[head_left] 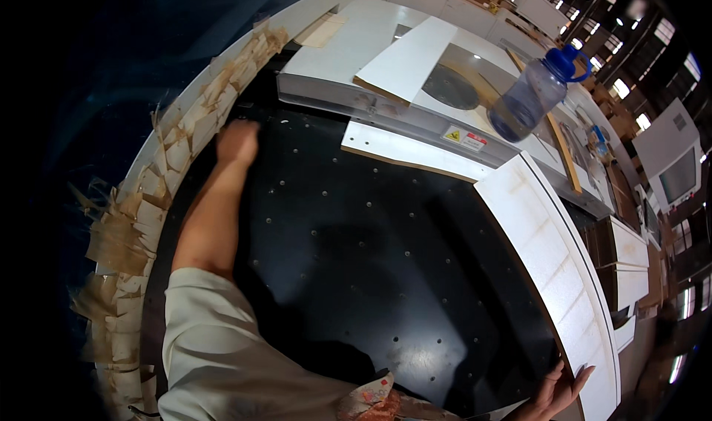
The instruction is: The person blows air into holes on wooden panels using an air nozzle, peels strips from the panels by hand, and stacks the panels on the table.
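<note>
My left arm reaches across the black work table [334, 235], which is dotted with small round studs. At its far left edge my left hand [238, 143] is curled closed, and whatever its fingers may hold is hidden. Low on the right, my right hand [555, 393] grips the near end of a long white board [552, 243] by its edge. The board lies along the table's right side, its far end close to the machine. A narrower white strip [408, 152] with small holes lies against the machine's front.
Beyond the table stands a white-topped machine bed [334, 39] bearing a loose white panel [408, 57] and a clear bottle with a blue lid [530, 94]. Torn brown tape [122, 235] lines the left rim. Stacked boards [627, 254] and a monitor [676, 176] are at right.
</note>
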The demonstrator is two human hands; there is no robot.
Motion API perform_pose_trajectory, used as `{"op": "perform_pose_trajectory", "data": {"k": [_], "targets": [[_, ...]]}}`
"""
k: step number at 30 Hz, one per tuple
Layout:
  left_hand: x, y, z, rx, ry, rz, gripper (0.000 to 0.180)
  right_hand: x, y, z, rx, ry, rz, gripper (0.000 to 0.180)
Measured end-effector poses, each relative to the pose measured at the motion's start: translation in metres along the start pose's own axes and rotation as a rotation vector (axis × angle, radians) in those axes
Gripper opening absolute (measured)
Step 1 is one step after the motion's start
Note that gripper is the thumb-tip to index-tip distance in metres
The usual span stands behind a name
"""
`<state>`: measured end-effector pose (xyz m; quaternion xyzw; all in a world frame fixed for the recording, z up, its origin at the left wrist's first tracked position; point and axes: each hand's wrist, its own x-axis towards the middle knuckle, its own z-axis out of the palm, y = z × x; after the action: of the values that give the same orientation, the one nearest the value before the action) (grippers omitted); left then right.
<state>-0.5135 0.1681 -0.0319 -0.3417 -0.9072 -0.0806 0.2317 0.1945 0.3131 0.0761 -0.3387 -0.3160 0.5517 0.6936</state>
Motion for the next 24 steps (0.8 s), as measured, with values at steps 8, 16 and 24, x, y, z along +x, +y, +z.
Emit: {"op": "perform_pose_trajectory", "data": {"k": [8, 16, 24], "targets": [[-0.009, 0.189, -0.083, -0.325, -0.121, 0.281, 0.035, -0.003, -0.021, -0.022, 0.084, 0.050, -0.059, 0.054], [-0.029, 0.194, -0.038, -0.264, -0.151, 0.271, 0.035, -0.041, -0.029, -0.009, 0.195, 0.173, -0.046, 0.050], [-0.081, 0.188, -0.114, -0.259, -0.379, 0.229, 0.033, -0.042, -0.035, -0.009, 0.356, 0.112, -0.153, 0.045]]}}
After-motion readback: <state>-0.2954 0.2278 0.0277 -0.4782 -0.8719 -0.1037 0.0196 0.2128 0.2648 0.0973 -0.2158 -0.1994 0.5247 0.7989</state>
